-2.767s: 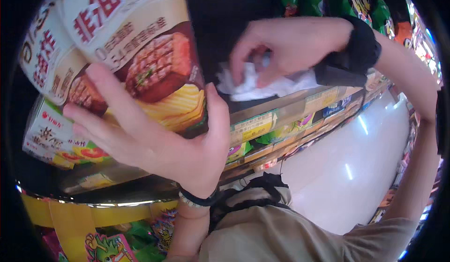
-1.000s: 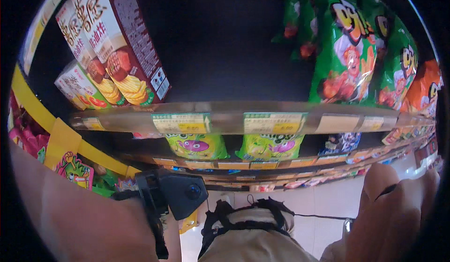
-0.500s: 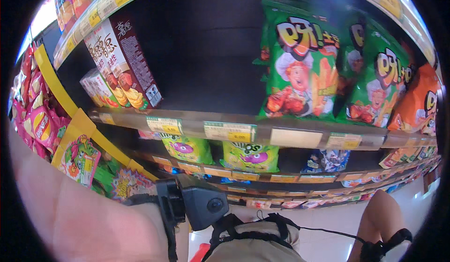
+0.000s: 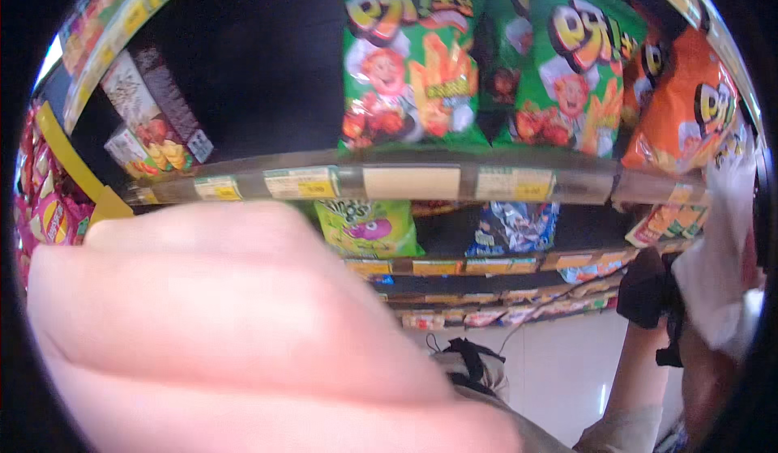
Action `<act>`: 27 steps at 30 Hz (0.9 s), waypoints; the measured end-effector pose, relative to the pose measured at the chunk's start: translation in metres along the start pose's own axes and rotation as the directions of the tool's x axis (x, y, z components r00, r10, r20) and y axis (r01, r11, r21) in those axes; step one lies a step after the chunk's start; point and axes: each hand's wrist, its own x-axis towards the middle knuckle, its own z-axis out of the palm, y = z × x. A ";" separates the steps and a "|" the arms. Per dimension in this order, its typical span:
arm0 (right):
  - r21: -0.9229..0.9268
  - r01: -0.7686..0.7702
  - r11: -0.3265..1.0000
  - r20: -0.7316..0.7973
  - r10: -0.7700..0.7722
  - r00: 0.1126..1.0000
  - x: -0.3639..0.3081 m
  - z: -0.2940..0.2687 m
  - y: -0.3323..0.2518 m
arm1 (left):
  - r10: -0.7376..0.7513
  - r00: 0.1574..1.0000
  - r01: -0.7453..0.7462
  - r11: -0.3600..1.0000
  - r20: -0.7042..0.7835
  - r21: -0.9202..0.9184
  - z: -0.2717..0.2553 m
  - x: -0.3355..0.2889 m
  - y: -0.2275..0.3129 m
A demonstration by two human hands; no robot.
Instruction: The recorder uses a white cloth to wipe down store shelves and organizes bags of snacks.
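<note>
My left hand (image 4: 219,323) fills the lower left, very close and blurred. Its fingers cannot be made out, nor whether it holds anything. Behind it, a green snack bag (image 4: 369,230) is partly covered. On the right, my right forearm (image 4: 636,380) rises from the lower edge, a black strapped-on device (image 4: 644,287) at its wrist. Beside that wrist is a whitish, crumpled, blurred thing (image 4: 721,250), perhaps a plastic bag. The fingers of my right hand do not show clearly. Near it on the shelf leans an orange chip bag (image 4: 681,121).
Two large green chip bags (image 4: 413,72) stand upright on the main shelf (image 4: 412,183), with snack boxes (image 4: 150,121) at its left end. A blue-and-white bag (image 4: 519,228) lies one level down. Pink bags (image 4: 53,218) hang at far left.
The shelf view has slid left and slightly up. My left hand now covers more of the picture. My right forearm and its device have risen, and the whitish thing now shows higher at right.
</note>
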 end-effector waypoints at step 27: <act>0.085 -0.026 0.996 0.032 0.023 0.999 -0.005 -0.035 0.017 | -0.238 0.971 0.237 0.971 -0.023 -0.035 0.016 -0.060 0.054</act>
